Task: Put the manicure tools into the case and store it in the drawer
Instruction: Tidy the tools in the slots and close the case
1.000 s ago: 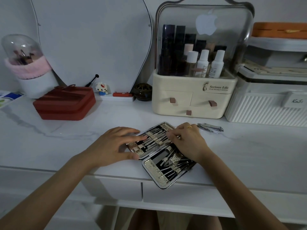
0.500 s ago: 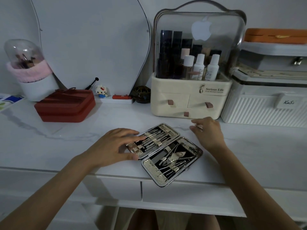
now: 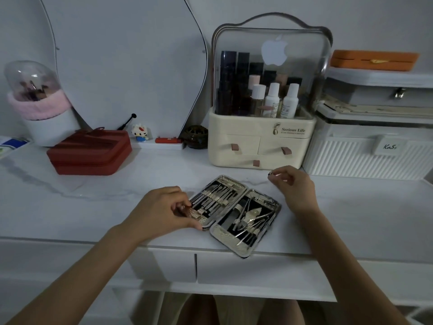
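Overhang risk: your left hand (image 3: 161,208) pinches the case (image 3: 234,213) edge; your right hand (image 3: 295,186) pinches a small tool; nudging could tip it off the worktop (image 3: 93,207).

white marble-veined tabletop (image 3: 70,195). open manicure case (image 3: 234,214), black lining, pale gold textured trim, silver tools. dark red zip case (image 3: 91,152). cream organiser (image 3: 257,146) with pink-brown drawer pulls. orange box (image 3: 375,60). pink band on a white brush holder (image 3: 39,109).

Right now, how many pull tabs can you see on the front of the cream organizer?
3: one on the upper left drawer, one on the upper right drawer, one low in the middle. The cream organizer shows only its front, so other sides could hide more.
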